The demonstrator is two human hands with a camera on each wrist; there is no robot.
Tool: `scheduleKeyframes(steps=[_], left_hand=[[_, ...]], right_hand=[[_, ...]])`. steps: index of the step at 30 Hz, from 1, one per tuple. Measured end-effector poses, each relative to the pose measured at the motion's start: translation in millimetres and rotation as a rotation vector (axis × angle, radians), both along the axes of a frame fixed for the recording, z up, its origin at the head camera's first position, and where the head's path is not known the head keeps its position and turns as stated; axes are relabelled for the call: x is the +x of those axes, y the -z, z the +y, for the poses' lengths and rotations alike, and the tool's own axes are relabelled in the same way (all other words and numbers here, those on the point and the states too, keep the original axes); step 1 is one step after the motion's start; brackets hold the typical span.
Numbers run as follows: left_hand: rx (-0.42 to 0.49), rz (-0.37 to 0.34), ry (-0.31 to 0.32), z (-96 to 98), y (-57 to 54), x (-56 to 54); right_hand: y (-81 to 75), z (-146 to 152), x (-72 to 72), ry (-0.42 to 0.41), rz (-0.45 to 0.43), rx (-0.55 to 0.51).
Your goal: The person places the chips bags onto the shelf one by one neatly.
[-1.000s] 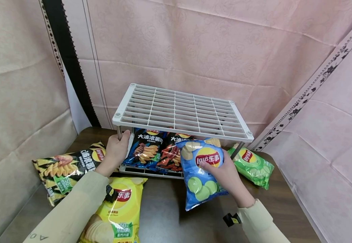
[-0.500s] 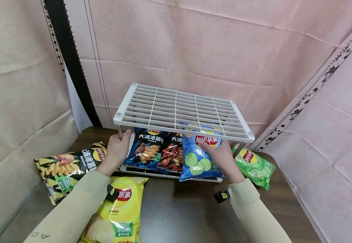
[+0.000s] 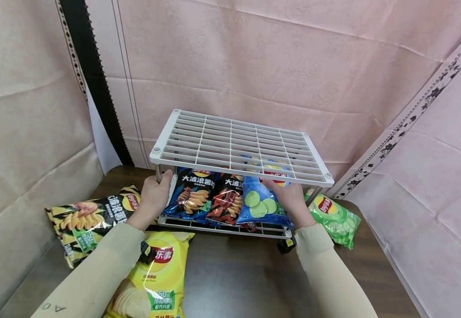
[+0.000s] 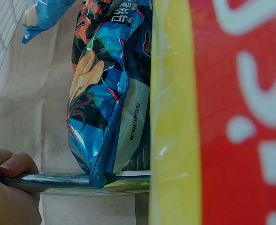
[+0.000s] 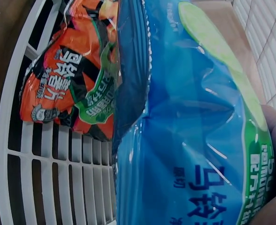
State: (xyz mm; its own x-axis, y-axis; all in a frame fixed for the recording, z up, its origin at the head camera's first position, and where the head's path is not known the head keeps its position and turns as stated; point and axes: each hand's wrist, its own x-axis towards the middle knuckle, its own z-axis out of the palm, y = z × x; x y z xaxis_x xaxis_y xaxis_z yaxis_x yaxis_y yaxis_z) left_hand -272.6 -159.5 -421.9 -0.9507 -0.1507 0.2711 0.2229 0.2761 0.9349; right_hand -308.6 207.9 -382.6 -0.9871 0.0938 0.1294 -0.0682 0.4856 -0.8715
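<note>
My left hand (image 3: 155, 194) grips the front left metal post (image 4: 72, 183) of a white two-tier rack (image 3: 167, 134). With its thumb on the front, my right hand (image 3: 292, 201) holds a light blue potato chip bag (image 3: 260, 204) by its right side. That bag stands between the tiers, its top seen through the upper grid. Left of it on the lower tier are a dark blue chip bag (image 3: 190, 198) and a red and black chip bag (image 3: 224, 203). In the right wrist view, bare slats (image 5: 65, 154) of the lower tier show below the bags.
A yellow chip bag (image 3: 154, 282) lies in front, partly under the left sleeve. At the left is a black and gold chip bag (image 3: 91, 216); a green chip bag (image 3: 333, 221) lies right of the rack. Pink cloth (image 3: 254, 57) hangs behind the brown table (image 3: 234, 274).
My right hand has moved the light blue bag backward from in front of the rack to between the tiers, beside the red and black bag. My left hand stays on the post.
</note>
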Motion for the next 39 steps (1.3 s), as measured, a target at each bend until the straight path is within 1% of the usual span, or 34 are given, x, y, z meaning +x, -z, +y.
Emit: scheduleKeyframes(steps=[4,8,13,15,19,22,25,32,36,39], left_hand=[[-0.006,0.001,-0.008,0.4,-0.7,0.2],[-0.002,-0.003,-0.011,0.8,-1.5,0.8],[-0.003,-0.001,-0.008,0.0,-1.1,1.3],[0.001,0.0,-0.005,-0.2,0.0,0.8],[0.001,-0.003,0.004,0.0,0.9,-0.3],[-0.002,-0.004,0.006,-0.2,0.6,-0.7],[0.0,-0.001,0.001,-0.3,0.4,-0.6],[0.005,0.004,0.002,1.0,-0.4,-0.1],[0.007,-0.003,0.008,0.5,-0.9,0.6],[0.009,-0.007,0.014,0.3,-1.1,1.0]], right_hand=[[2.0,1,-4.4,0.003,-0.008,-0.031],[5.1,2,-8.4,-0.018,-0.008,-0.078],[13.0,3,-14.6,-0.016,-0.03,-0.089],[15.9,4,-15.5,-0.007,-0.002,-0.065],[21.3,6,-14.3,0.062,0.04,0.034],[25.4,6,-14.8,0.113,0.046,0.093],[28.4,5,-15.5,0.139,0.061,0.125],[35.6,1,-14.6,0.131,0.067,0.175],[39.3,1,-14.3,0.113,0.044,0.191],[41.4,2,-14.4,0.092,0.012,0.223]])
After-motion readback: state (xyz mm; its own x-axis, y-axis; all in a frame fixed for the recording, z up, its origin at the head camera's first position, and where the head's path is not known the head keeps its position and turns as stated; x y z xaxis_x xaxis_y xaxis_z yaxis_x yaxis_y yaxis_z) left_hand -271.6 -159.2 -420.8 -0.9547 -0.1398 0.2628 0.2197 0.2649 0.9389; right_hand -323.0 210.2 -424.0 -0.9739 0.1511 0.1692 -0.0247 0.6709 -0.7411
